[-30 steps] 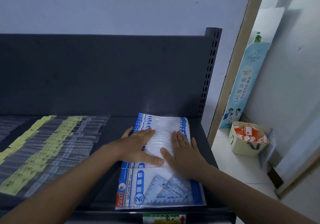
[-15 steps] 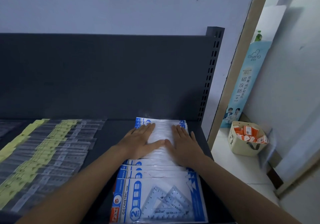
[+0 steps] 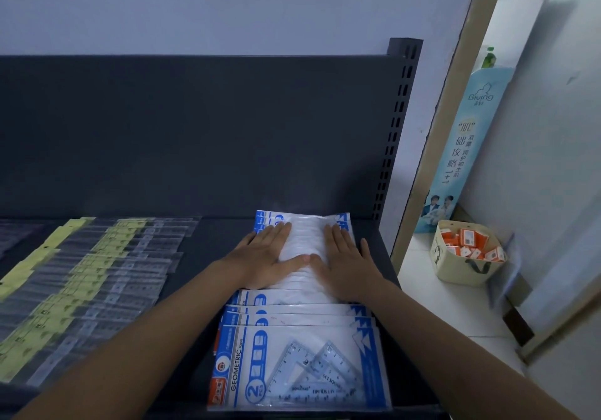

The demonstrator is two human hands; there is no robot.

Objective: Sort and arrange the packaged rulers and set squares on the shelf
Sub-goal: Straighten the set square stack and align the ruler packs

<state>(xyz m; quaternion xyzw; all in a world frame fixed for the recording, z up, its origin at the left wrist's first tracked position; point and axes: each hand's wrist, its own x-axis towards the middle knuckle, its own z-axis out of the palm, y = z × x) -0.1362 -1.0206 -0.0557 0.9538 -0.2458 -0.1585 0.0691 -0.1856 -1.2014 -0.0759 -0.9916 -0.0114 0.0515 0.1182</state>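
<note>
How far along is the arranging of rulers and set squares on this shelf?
Done: the ruler packs lie in overlapping rows on the left. In hand: left hand and right hand press flat on the set-square packs at the back. Left: probably evening the front packs.

The shelf [image 3: 211, 240] is made of dark metal with a smooth, matt coat. The set square packs [image 3: 302, 320] are wrapped in thin, shiny clear plastic over blue and white printed paper. The set squares [image 3: 312, 374] inside are made of hard clear plastic. The ruler packs [image 3: 130, 266] are sealed in see-through plastic, with dull yellow paper labels [image 3: 55, 239]. The wall [image 3: 195, 6] is painted smooth and matt. The floor [image 3: 455, 315] is laid with glossy white tiles. The basket [image 3: 455, 270] looks to be made of pale cloth.
</note>
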